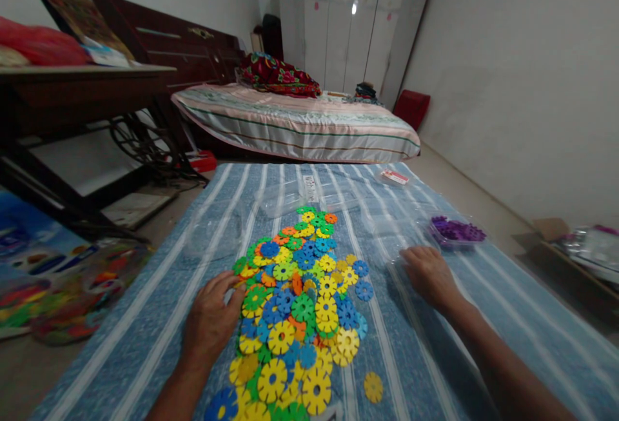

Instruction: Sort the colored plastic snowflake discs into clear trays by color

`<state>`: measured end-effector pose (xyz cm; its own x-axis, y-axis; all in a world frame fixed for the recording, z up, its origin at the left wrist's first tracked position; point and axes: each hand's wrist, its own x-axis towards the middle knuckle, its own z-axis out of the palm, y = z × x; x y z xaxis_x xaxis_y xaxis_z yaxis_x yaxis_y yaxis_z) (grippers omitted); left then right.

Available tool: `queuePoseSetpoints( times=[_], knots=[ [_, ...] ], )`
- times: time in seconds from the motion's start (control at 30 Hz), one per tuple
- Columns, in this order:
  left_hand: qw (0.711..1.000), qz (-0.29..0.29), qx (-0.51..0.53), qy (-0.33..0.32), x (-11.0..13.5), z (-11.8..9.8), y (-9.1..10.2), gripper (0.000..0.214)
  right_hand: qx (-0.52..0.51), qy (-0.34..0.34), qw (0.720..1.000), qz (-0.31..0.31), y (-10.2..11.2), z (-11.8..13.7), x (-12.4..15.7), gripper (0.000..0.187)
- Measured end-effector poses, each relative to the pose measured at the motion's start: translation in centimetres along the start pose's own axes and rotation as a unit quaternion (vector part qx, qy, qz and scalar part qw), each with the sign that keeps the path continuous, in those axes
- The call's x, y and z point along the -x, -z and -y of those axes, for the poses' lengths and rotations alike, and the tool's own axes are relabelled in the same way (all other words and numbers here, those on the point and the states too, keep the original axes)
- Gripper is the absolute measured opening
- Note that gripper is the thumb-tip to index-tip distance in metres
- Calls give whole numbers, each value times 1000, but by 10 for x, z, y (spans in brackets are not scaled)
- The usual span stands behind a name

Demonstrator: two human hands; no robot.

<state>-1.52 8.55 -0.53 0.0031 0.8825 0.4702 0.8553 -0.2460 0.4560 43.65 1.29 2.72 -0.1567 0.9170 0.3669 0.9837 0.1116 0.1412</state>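
A heap of flower-shaped plastic discs (280,337) in yellow, blue, green and orange spreads down the middle of the table. My left hand (213,314) rests against the heap's left edge, thumb and fingers apart, touching the discs there. Over the cloth to the right of the heap, my right hand (428,273) is curled with its fingers pointing down. Its fingertips are close to a clear plastic box (387,222), and whatever they hold, if anything, cannot be made out. To its right stands a clear box of purple discs (457,231).
More clear boxes (213,234) stand on the striped blue tablecloth (145,350), several along the far side. A small packet with a red-and-white label (394,177) lies at the far right. Beyond are a bed (300,124) and, on the left, a sewing-machine table (87,86).
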Motion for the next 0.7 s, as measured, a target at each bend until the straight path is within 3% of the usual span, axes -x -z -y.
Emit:
queuePoseSetpoints(
  times=[0.23,0.37,0.53,0.7],
  knots=[
    [1000,8,-1,5,-1,8,-2,36,-60,5,998,-23,10,6,1,19],
    [1000,12,-3,14,-1,10,-4,36,-78,-33,996,-22,24,-8,-18,18],
    [1000,16,-7,26,-1,9,-1,38,3,-141,987,78,36,-54,-73,27],
    [999,0,-6,33,1,11,-1,38,27,-205,965,164,26,-83,-123,30]
  ],
)
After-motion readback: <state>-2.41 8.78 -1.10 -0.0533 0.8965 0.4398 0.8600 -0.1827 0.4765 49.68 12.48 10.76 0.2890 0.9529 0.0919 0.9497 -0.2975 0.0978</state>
